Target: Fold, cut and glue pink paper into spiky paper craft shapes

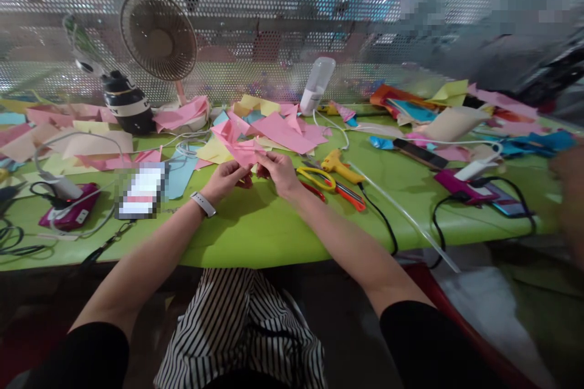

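Pink paper point(244, 151), apparently folded, is held above the middle of the green table point(255, 234), with loose sheets point(294, 132) just beyond. Its near edge is pinched by the left hand point(225, 178) and the right hand point(280, 173) together; the lower fingertips cannot be made out. It is judged very light, thin and not slippery, stiffer along creases but easily crushed or torn, so it is best gripped gently at layered edges. At the far left, a black bottle point(128, 108) is seen; its contents are hidden. In the clear-topped vessel point(319, 80), far and right of middle, no contents can be made out.
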The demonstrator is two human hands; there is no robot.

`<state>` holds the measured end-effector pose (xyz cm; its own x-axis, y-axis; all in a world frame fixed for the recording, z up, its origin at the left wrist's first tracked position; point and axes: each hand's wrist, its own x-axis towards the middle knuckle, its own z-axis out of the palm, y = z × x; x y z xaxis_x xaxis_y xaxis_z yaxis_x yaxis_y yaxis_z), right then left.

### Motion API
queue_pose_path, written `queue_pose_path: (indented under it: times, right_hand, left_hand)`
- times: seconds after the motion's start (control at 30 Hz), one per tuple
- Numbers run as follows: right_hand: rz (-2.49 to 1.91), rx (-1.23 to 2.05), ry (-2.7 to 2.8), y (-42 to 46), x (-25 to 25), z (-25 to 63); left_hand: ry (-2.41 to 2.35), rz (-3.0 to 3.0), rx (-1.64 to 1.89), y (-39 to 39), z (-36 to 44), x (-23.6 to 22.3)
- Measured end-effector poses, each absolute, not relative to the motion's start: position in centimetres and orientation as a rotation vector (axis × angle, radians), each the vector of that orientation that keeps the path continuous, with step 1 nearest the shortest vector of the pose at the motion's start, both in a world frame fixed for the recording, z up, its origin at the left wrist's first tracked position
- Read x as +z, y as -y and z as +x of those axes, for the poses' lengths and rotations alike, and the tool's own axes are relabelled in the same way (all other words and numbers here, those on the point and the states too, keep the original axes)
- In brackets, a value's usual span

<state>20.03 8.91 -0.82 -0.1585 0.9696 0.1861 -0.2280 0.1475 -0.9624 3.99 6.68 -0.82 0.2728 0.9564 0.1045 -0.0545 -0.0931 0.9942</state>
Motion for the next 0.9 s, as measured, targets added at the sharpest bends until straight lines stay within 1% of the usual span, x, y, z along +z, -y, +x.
queue_pose_path:
  times: [0.13,0.27,0.33,0.47,0.57,0.67,0.73,0.8,0.9]
  right_hand:
    - [-0.793,1.370,1.189,-9.3,-1.0,20.3]
    - [-0.783,1.516,1.131,-9.7,-1.3,20.3]
    - [-0.786,1.580,1.135,-9.8,-1.5,20.1]
    - [-0.833,1.602,1.222,-9.7,-1.5,20.2]
    - [-0.942,1.506,1.320,-9.6,-1.1,20.5]
    - [-0.965,1.193,1.245,-9.9,-0.4,21.2]
    - [-0.924,1.065,1.164,-10.3,-0.1,21.8]
    - [-0.888,1.069,1.108,-10.6,0.1,22.2]
    - [-0.862,1.121,1.142,-10.8,0.1,22.4]
  left_hand:
    - [-0.936,1.299,1.195,-6.8,3.8,-0.5]
    - [-0.889,1.146,1.355,-7.4,3.4,-0.6]
    - [-0.879,1.143,1.396,-7.6,3.3,-0.8]
    - [-0.883,1.212,1.419,-8.1,3.2,-1.3]
    - [-0.901,1.413,1.467,-8.5,2.9,-1.3]
    - [-1.033,1.835,1.539,-8.8,2.1,-0.8]
    - [-1.113,2.176,1.518,-8.9,1.5,-0.4]
    - [-1.158,2.439,1.508,-8.9,0.9,0.0]
    - [-1.262,2.563,1.628,-9.3,0.4,0.0]
